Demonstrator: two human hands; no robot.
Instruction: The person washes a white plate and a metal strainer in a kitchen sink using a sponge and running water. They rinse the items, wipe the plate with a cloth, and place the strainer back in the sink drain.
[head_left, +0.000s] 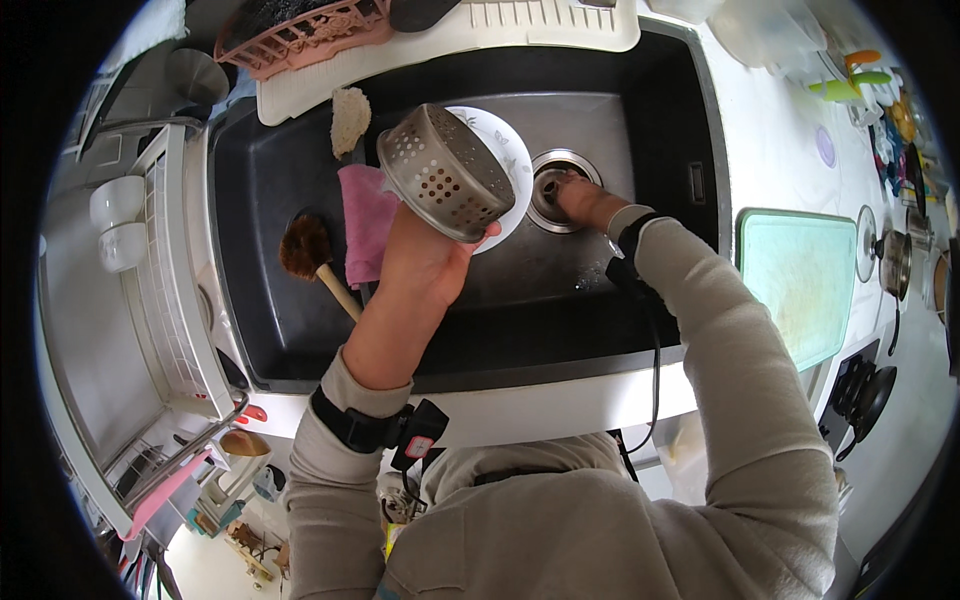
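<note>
My left hand (442, 266) holds a perforated stainless-steel strainer basket (450, 176), tilted on its side above the sink. A white plate with a grey leaf pattern (516, 157) shows behind the basket, close to the same fingers; whether they grip it too is hidden. My right hand (585, 201) reaches down to the drain, its fingers on a round metal drain strainer (545, 193) that sits tilted inside the steel drain ring (589, 166). The fingertips there are partly hidden. Both hands are over the right basin of the dark double sink (517, 296).
A pink cloth (367, 240) drapes over the divider, with a loofah piece (350, 121) behind it. In the left basin lies a wooden-handled brush (306, 249). A cream drainboard (480, 26) spans the back; a pale green cutting board (799, 281) lies to the right. A cable (656, 360) hangs from my right wrist.
</note>
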